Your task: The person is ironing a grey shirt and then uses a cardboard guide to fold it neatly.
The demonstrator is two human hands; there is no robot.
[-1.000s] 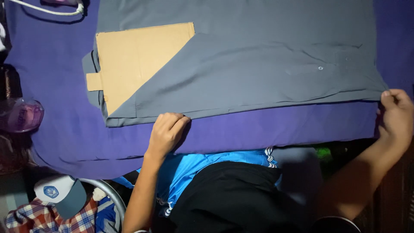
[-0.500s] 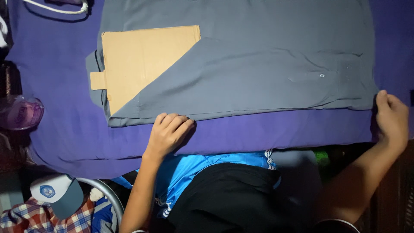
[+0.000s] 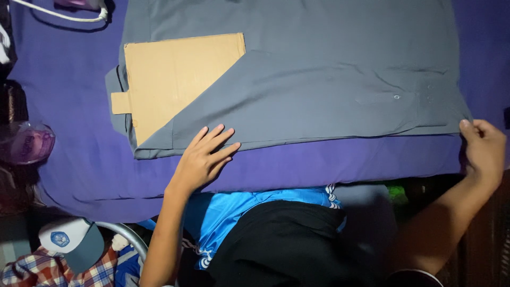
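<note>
Grey shirt point(image 3: 319, 79) fabric is spread flat over a purple cloth point(image 3: 69, 133) that covers the work surface, its long axis running left to right across the view; the top of the garment is cut off by the upper edge of the picture, so its full outline cannot be made out. Its near hem lies roughly parallel to the near edge of the surface, and a small button and a faint placket are seen toward the right end. A rectangular piece of brown cardboard point(image 3: 170, 74) lies at the left end of the shirt, with a small tab pointing left; its lower right part is hidden under a diagonal fold of the grey fabric. The left hand point(image 3: 204, 159) is laid flat, fingers spread and released, with the fingertips on the near hem of the shirt just right of the fold and the palm on the purple cloth. The right hand point(image 3: 483, 149) is at the right near corner of the shirt, fingers curled onto the fabric edge. A white cord point(image 3: 58, 13) crosses the far left corner, and a cap point(image 3: 71, 242) rests below the near left edge, in dim light.
</note>
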